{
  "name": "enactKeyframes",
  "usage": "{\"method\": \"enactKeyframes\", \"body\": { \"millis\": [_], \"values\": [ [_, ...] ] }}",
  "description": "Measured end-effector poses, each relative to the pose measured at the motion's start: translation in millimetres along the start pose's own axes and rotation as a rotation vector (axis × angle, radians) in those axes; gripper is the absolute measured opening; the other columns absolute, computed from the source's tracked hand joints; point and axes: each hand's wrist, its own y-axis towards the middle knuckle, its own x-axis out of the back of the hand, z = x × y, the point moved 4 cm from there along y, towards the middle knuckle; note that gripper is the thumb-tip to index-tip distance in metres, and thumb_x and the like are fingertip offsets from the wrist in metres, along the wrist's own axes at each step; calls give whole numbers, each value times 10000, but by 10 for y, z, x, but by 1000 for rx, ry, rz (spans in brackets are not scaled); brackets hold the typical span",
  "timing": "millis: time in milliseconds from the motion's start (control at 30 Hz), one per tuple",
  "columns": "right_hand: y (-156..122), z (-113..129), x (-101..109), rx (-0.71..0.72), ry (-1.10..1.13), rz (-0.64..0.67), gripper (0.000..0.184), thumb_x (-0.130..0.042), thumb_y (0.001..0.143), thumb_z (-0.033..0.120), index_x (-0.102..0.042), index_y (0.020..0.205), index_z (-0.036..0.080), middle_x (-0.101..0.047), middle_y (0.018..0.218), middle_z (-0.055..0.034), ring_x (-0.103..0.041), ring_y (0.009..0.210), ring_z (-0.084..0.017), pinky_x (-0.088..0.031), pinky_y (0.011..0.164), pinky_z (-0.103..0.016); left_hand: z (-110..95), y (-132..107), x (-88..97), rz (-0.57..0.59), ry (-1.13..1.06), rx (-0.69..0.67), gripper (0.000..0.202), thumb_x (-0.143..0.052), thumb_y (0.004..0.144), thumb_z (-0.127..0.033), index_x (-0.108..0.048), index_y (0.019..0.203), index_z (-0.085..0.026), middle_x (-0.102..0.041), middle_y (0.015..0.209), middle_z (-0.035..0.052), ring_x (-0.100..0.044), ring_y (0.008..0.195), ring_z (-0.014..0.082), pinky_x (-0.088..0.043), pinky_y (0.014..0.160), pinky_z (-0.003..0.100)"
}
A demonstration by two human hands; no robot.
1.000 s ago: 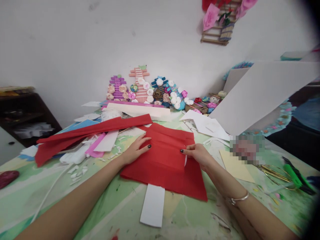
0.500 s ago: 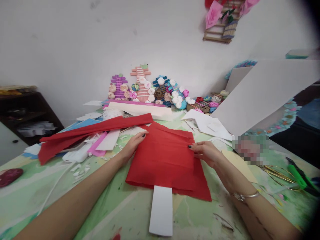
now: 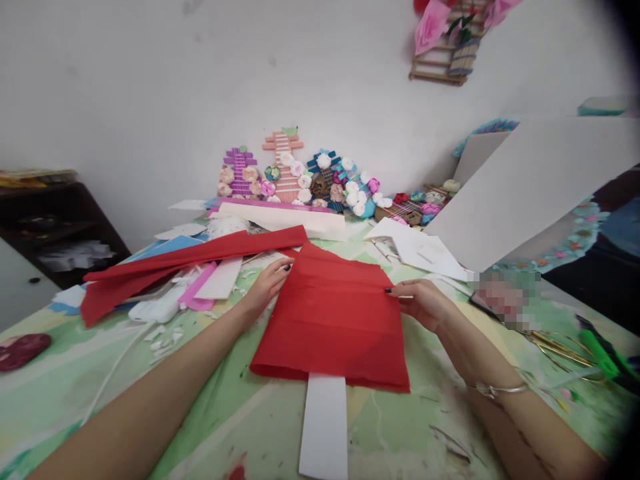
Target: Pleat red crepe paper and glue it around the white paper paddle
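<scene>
A folded sheet of red crepe paper (image 3: 333,317) lies on the table before me, its layers nearly lined up along the right side. A white card strip (image 3: 325,427) sticks out from under its near edge; the rest of the strip is hidden beneath the paper. My left hand (image 3: 265,287) is at the paper's upper left edge, fingers bent together, the dark-nailed thumb against the edge. At the right edge, my right hand (image 3: 425,303) pinches the paper between thumb and fingers.
A long folded red strip (image 3: 200,253) lies at left over paper scraps and a white power strip (image 3: 155,307). Gold scissors (image 3: 560,350) and a green-handled cutter (image 3: 600,353) lie at right. Flower-decorated crafts (image 3: 287,173) stand by the wall; a large white board (image 3: 530,193) leans at right.
The upper red layer has spread right, covering the lower layer that stuck out at the lower right. My right hand has shifted slightly right with it; my left hand stays at the left edge.
</scene>
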Motion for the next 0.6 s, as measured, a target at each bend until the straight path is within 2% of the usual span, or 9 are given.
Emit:
{"method": "enactKeyframes", "body": {
  "millis": [100, 267, 433, 600],
  "values": [
    [13, -6, 10, -17, 15, 6, 145, -640, 594, -8, -646, 511, 111, -657, 613, -34, -630, 590, -138, -516, 539, -216, 22, 27, 57, -19, 33, -20, 527, -694, 724, -494, -591, 1153, -206, -557, 1347, 101, -452, 1321, 318, -360, 1108, 431],
    [39, -28, 30, -61, 39, -20, 166, -595, 596, -23, -641, 521, 117, -665, 614, -35, -614, 557, -140, -498, 504, -234, -43, 23, 77, -50, 354, -152, 534, -629, 753, -529, -619, 1164, -187, -450, 1456, 116, -341, 1397, 318, -298, 1146, 436],
    [103, -47, 93, -81, 48, -55, 163, -577, 597, -8, -642, 542, 131, -663, 613, -27, -597, 552, -136, -484, 497, -238, -163, -85, -56, 50, 587, -226, 545, -579, 820, -553, -603, 1250, -219, -344, 1537, 92, -255, 1444, 291, -254, 1170, 442],
    [113, -51, 96, -96, 55, -35, 160, -569, 596, 0, -639, 538, 132, -656, 599, -22, -590, 547, -129, -480, 503, -232, -179, -118, -139, 192, 832, -275, 631, -505, 848, -632, -577, 1320, -220, -363, 1527, 91, -222, 1452, 313, -192, 1184, 500]
  ]
}}
